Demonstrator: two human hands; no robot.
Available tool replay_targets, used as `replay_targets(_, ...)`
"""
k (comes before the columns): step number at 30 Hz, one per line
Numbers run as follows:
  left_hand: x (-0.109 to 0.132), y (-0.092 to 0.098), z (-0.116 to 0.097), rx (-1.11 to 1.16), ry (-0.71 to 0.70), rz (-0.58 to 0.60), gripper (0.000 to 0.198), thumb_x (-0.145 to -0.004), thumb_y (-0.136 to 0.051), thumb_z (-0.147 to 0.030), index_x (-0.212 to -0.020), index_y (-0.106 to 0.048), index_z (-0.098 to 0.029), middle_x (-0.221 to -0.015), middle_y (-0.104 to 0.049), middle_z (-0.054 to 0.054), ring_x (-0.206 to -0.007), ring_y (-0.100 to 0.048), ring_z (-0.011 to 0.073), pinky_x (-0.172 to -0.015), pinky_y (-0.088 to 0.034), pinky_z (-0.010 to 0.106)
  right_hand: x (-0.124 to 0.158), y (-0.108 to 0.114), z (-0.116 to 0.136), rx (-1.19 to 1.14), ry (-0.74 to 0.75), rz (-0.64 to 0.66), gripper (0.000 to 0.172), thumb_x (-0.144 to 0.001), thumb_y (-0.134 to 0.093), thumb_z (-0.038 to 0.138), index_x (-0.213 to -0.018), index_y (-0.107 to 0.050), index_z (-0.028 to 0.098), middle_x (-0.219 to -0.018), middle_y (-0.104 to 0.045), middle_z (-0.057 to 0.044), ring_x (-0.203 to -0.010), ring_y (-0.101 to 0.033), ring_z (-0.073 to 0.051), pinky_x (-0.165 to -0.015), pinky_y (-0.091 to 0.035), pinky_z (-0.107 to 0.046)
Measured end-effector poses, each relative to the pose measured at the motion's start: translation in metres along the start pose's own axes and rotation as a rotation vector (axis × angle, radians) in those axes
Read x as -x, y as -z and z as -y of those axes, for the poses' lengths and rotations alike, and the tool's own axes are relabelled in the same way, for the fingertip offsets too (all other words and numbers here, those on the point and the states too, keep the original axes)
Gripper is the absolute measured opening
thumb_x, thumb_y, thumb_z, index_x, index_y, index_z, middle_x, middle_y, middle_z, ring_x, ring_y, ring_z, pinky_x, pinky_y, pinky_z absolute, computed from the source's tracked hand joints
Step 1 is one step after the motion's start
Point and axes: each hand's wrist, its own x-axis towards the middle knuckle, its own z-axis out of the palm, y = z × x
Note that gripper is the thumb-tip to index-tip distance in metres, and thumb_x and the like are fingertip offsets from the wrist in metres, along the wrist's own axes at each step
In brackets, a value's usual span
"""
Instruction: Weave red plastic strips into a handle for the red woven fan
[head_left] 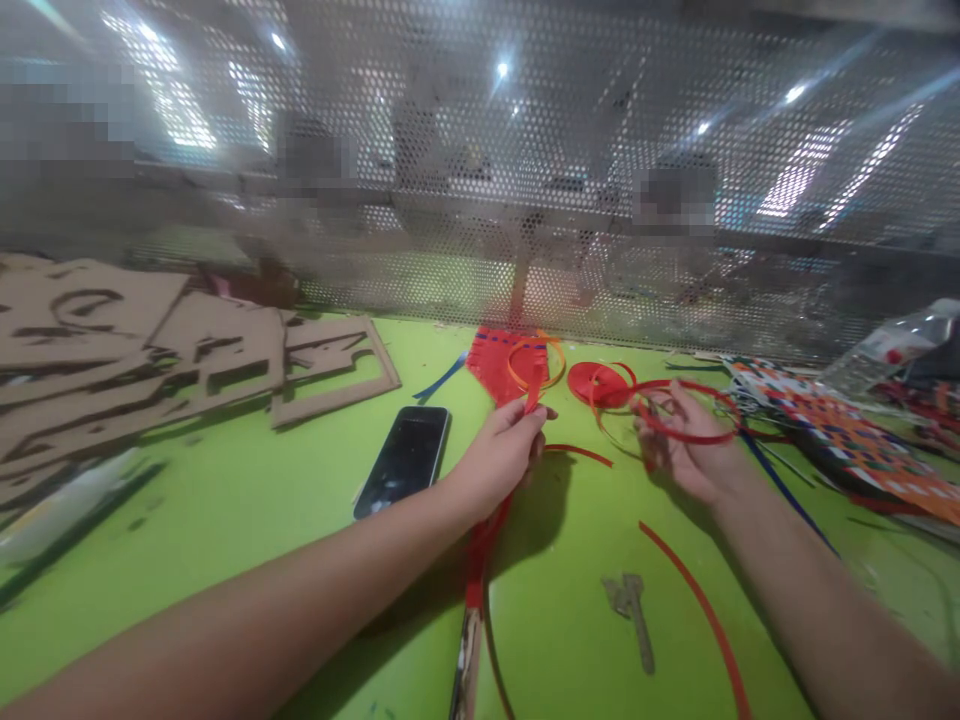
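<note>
Head view, left hand [501,452] pinched shut on red woven piece [501,372], right hand [686,440] half-curled, gripping red strip [694,437]

Green table [225,500] with phone [403,460], cardboard cut-outs [112,350], red strip [697,600], metal tool [634,605], woven mat [847,430].

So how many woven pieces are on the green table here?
2. A red woven piece at the far edge, beyond the left hand; a multicoloured woven mat at the right, past the right hand. Others may be hidden at far right.
</note>
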Motion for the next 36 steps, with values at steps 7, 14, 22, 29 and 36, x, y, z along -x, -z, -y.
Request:
replay_targets(7,0.002,-0.002,0.001,-0.01,0.018,0.035,0.014,-0.105,-0.053,-0.026,-0.097,-0.062,-0.019,-0.055,-0.044,-0.007,-0.041,-0.031,0.007,-0.04,-0.02,0.018,-0.007,0.023,0.004,0.317,-0.071,-0.001,0.016,-0.094,-0.065,0.018,-0.104,-0.078,0.022,-0.079,-0.07,-0.003,-0.05,-0.056,-0.01,-0.035,-0.042,-0.015)
replay_targets(14,0.003,0.001,-0.003,0.037,-0.025,0.063,0.032,-0.109,-0.05,-0.045,-0.096,-0.062,-0.018,-0.059,-0.045,-0.006,-0.043,-0.027,0.0062,-0.041,-0.02,0.018,0.005,0.025,0.002,1.131,0.231,0.288,0.06,-0.098,-0.066,0.04,-0.157,-0.058,0.033,-0.064,-0.064,0.001,-0.058,-0.06,-0.02,-0.056,-0.045,-0.029)
replay_targets(22,0.003,-0.002,-0.003,-0.034,-0.001,0.083,0.029,-0.107,-0.053,-0.036,-0.09,-0.064,-0.016,-0.058,-0.042,-0.007,-0.044,-0.028,0.0061,-0.043,-0.021,0.019,0.01,0.005,-0.001,1.235,0.553,0.086,0.05,-0.102,-0.059,0.056,-0.137,-0.077,0.026,-0.119,-0.075,-0.015,-0.088,-0.072,-0.028,-0.078,-0.055,-0.041)
replay_targets(29,0.012,-0.003,0.005,-0.197,-0.082,0.205,0.036,-0.106,-0.053,-0.043,-0.079,-0.051,-0.02,-0.06,-0.041,-0.007,-0.05,-0.032,0.008,-0.047,-0.026,0.02,0.045,-0.046,-0.009,0.451,0.316,0.296,0.038,-0.089,-0.081,0.057,-0.104,-0.082,0.022,-0.082,-0.075,-0.005,-0.069,-0.064,-0.017,-0.061,-0.051,-0.029)
replay_targets(36,0.016,-0.003,-0.01,-0.235,0.045,0.271,0.037,-0.107,-0.046,-0.038,-0.077,-0.053,-0.019,-0.064,-0.053,-0.002,-0.051,-0.045,0.0091,-0.051,-0.037,0.023,0.045,-0.048,-0.009,0.355,0.233,0.203,0.038,-0.084,-0.086,0.053,-0.098,-0.079,0.019,-0.075,-0.072,-0.002,-0.062,-0.061,-0.013,-0.057,-0.049,-0.026)
